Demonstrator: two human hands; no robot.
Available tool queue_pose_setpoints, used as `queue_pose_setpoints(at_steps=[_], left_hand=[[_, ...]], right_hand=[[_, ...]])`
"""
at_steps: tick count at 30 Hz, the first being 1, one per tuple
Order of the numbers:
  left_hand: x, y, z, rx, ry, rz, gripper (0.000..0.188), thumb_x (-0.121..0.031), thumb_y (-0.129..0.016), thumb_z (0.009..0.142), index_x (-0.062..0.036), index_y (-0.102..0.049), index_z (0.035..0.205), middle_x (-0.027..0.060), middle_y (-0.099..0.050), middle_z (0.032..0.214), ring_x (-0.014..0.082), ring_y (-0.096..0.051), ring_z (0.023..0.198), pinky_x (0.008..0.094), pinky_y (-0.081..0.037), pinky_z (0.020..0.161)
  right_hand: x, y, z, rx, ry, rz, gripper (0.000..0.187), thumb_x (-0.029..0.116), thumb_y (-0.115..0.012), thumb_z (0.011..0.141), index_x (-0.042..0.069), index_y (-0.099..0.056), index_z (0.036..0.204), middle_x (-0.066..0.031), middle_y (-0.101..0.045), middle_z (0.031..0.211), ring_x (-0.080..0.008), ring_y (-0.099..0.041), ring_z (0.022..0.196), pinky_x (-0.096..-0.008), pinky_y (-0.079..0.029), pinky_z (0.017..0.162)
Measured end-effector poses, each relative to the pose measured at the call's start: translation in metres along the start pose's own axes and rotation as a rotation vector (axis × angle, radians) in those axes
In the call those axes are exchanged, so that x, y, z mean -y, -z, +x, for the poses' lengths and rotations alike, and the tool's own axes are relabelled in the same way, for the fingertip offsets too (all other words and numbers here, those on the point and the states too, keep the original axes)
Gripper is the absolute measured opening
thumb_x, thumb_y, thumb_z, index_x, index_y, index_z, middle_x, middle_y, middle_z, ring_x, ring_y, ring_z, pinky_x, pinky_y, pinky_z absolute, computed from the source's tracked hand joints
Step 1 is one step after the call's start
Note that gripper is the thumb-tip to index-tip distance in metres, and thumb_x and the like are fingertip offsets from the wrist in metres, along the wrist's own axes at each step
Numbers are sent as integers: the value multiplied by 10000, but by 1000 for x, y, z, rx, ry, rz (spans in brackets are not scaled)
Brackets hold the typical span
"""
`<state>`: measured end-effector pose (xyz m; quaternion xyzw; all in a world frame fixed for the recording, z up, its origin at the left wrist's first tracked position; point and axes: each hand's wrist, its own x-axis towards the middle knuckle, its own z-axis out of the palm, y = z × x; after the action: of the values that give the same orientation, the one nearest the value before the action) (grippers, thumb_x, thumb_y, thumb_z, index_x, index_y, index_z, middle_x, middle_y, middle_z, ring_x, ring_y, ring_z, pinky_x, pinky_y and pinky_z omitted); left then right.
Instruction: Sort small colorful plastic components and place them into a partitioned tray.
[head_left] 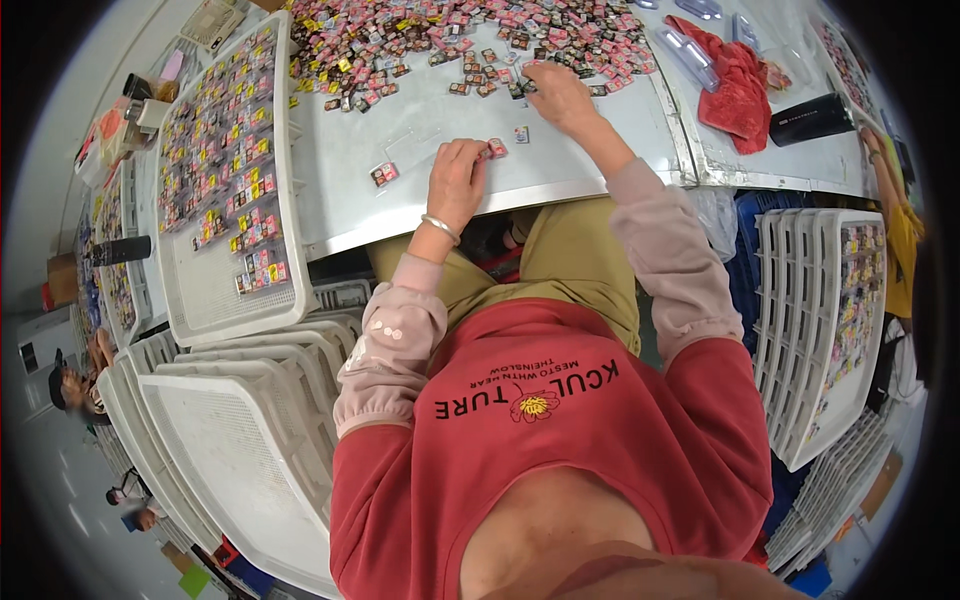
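Note:
My left hand (458, 182) is low over the white table near its front edge, fingers curled together on a small pink printed block (497, 148). To its left lies a clear plastic blister tray (408, 143), with a pink-and-white block (383, 174) at its lower end. Another small block (521, 134), pale and multicoloured, sits alone between my hands. Farther off, my right hand (562, 98) reaches to the near edge of a large heap of small pink, black and yellow blocks (480, 75). Its fingertips are bent together there; what they pinch is too small to make out.
A white plastic crate (225, 325) holding rows of packed blisters stands at the left, above stacked empty crates (235, 430). At the right are a red cloth (735, 105), clear plastic packs (690, 58), a black cylinder (812, 120) and more stacked crates (800, 330). Other people work nearby.

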<state>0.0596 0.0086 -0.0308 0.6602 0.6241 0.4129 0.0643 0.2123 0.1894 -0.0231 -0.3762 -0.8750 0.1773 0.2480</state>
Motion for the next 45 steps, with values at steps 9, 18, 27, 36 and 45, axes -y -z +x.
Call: queue_pose_setpoints(at_steps=[9,18,27,36,45], left_hand=[[-2,3,3,-81,193,-32,220,-22,-659,754,-29,-625,971,122,-581,809,267,-574,635,350,-478,588],[-5,13,6,97,139,-11,293,-15,-678,722,-36,-636,1011,132,-578,896,298,-603,779,363,-501,679],[6,22,-7,71,182,-152,329,63,-632,722,-14,-632,1042,120,-594,963,224,-606,695,309,-509,615],[-5,18,5,52,-30,36,387,-21,-706,684,-29,-615,1061,108,-581,1031,295,-560,869,371,-487,766],[-2,-1,18,207,13,27,336,-84,-709,703,-63,-630,1029,102,-572,990,300,-560,901,379,-483,766]], right_hand=[[8,20,-39,210,83,-146,318,46,-585,761,85,-603,1076,-84,-589,1070,-315,-599,894,-397,-505,753],[36,13,-58,174,188,105,330,33,-611,757,63,-611,1085,-79,-571,1105,-254,-618,817,-356,-508,714],[-3,33,-37,7,128,290,346,-9,-594,770,33,-611,1114,-121,-600,1050,-200,-588,741,-277,-491,684],[27,21,-49,251,78,-84,279,61,-636,756,41,-615,1033,-120,-592,1025,-327,-588,933,-390,-494,770],[31,26,-63,268,105,365,380,-67,-582,711,35,-608,1077,-98,-583,1009,-243,-603,841,-318,-509,698]])
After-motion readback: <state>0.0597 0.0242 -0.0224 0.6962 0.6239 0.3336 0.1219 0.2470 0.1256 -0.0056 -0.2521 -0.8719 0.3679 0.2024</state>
